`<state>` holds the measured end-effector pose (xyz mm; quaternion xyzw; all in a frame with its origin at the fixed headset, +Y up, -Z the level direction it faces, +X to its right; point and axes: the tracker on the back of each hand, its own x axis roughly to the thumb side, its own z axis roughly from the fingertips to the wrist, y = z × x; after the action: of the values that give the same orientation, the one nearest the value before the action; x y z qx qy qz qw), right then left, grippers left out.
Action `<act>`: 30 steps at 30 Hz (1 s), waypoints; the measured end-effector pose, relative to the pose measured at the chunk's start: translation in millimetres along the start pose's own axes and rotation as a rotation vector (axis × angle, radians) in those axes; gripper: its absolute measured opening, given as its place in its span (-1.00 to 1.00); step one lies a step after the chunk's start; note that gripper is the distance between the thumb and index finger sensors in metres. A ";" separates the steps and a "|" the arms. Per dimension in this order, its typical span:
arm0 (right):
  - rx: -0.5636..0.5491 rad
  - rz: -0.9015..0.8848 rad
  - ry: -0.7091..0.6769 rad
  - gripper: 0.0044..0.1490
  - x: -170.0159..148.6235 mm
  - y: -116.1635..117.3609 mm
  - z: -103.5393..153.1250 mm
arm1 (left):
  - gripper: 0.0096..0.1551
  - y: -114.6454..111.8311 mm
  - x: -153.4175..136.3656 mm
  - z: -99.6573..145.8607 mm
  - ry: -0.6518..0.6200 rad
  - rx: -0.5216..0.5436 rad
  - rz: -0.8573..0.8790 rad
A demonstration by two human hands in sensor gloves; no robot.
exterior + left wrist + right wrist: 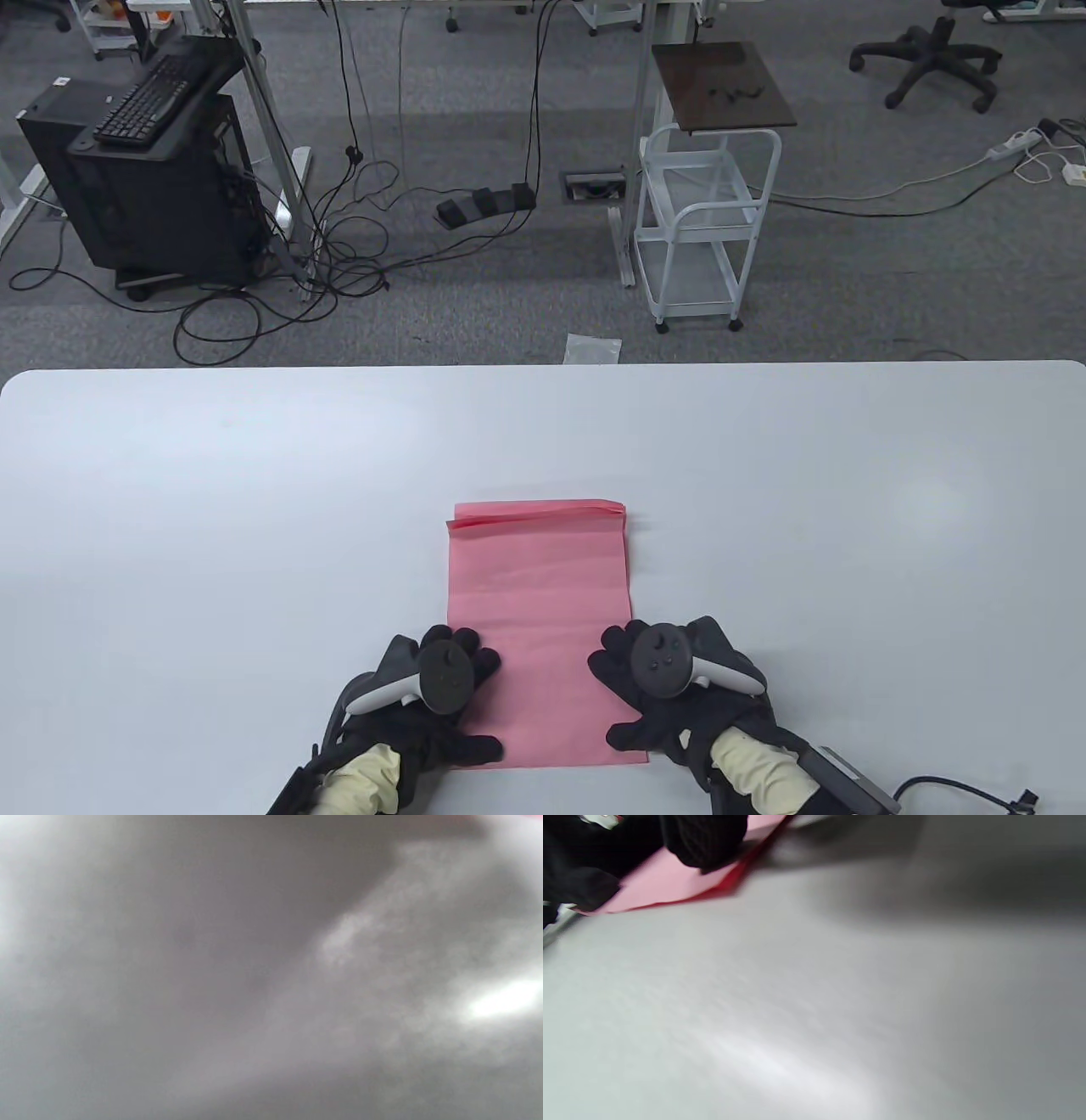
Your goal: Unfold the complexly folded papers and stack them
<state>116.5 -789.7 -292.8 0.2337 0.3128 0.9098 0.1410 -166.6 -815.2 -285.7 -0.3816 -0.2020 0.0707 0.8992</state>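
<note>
Both gloved hands, left hand [441,679] and right hand [670,679], rest flat with fingers spread on the near corners of the pink paper [540,628], pressing rather than pinching, so neither grip grasps anything. Flattening seems under way; next, probably, the folded far edge [540,512] must be opened away from the person, though its layers are hard to read. White desk [212,509] lies open on every side.
</note>
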 end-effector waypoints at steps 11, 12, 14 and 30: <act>0.070 -0.048 0.015 -0.13 7.3 -17.2 -58.4 | 0.21 -0.1 0.8 0.0 -0.015 -0.007 -0.001; 0.033 -0.094 0.058 -0.17 -4.0 -23.8 -59.6 | 0.21 0.0 0.7 -0.1 -0.016 -0.006 -0.001; 0.004 -0.123 0.127 -0.21 -23.8 -34.9 -59.4 | 0.21 0.0 0.8 -0.1 -0.017 -0.006 -0.002; 0.057 0.064 -0.085 -0.12 30.4 -20.5 -52.5 | 0.21 -0.4 1.9 0.1 -0.013 -0.009 -0.003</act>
<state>65.9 -788.2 -332.0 0.2860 0.3249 0.8937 0.1184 -165.0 -815.0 -284.8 -0.3849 -0.2085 0.0710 0.8963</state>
